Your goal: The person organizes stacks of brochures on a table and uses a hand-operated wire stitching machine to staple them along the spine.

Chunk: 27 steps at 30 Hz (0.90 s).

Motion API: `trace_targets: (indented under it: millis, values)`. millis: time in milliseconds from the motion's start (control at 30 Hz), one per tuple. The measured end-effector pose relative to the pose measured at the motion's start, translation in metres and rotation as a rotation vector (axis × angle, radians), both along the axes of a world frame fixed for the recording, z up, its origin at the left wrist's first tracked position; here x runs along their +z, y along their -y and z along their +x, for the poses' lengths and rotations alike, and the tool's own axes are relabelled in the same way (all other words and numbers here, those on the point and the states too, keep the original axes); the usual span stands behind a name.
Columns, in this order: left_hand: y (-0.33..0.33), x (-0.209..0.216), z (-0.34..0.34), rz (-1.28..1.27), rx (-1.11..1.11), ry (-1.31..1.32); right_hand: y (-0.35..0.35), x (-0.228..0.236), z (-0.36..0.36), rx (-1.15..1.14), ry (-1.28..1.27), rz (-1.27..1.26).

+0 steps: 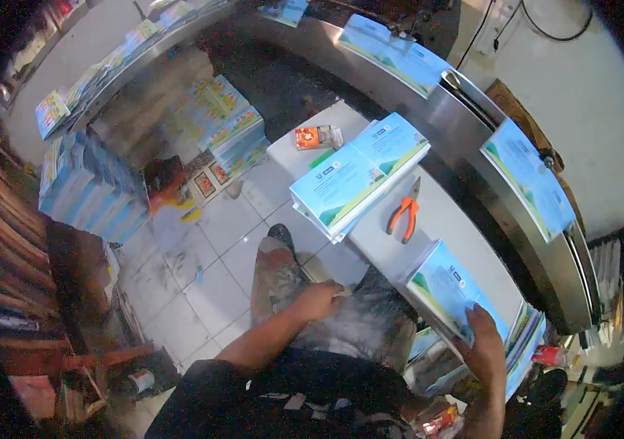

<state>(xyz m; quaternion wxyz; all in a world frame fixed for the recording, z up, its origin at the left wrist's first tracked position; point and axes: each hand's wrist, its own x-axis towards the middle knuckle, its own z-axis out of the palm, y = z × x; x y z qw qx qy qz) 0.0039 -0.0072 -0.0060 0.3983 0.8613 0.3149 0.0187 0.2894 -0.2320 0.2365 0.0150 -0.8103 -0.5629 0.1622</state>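
Observation:
My left hand (319, 301) is over my lap, its fingers closed; what they hold, if anything, I cannot make out. On the right, my right hand (486, 342) grips the near end of a small stack of light-blue and green printed booklets (440, 278) at the near end of the white table. Farther along stands a taller pile of the same printed sheets (359, 172). Pliers with orange handles (405, 212) lie between the two piles. More stacked booklets (525, 344) are just right of my right hand.
A white table (458, 219) bears a red cigarette pack (315, 137) at its far end. Behind it curves a metal rail (495, 168) carrying blue sheets (531, 179). Tall booklet stacks (92, 186) stand on the tiled floor (217, 256) at left, near wooden shelving (15, 241).

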Motion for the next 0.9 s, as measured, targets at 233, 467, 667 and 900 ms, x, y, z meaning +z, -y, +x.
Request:
trace_targets:
  millis: [233,467,667,900]
  values:
    - [0.005,-0.026,-0.006,0.009,0.045,-0.022,-0.013,0.073,0.071,-0.303,0.074,0.027]
    - [0.003,-0.022,0.001,0.045,0.080,-0.016,0.001,0.116,0.260,-0.386,0.552,0.862]
    - [0.000,-0.028,0.010,-0.018,0.056,-0.019,0.010,0.029,0.342,-0.453,-0.004,0.821]
    - [0.002,-0.024,0.006,0.028,0.005,-0.029,0.047,-0.021,0.249,-0.456,0.273,0.534]
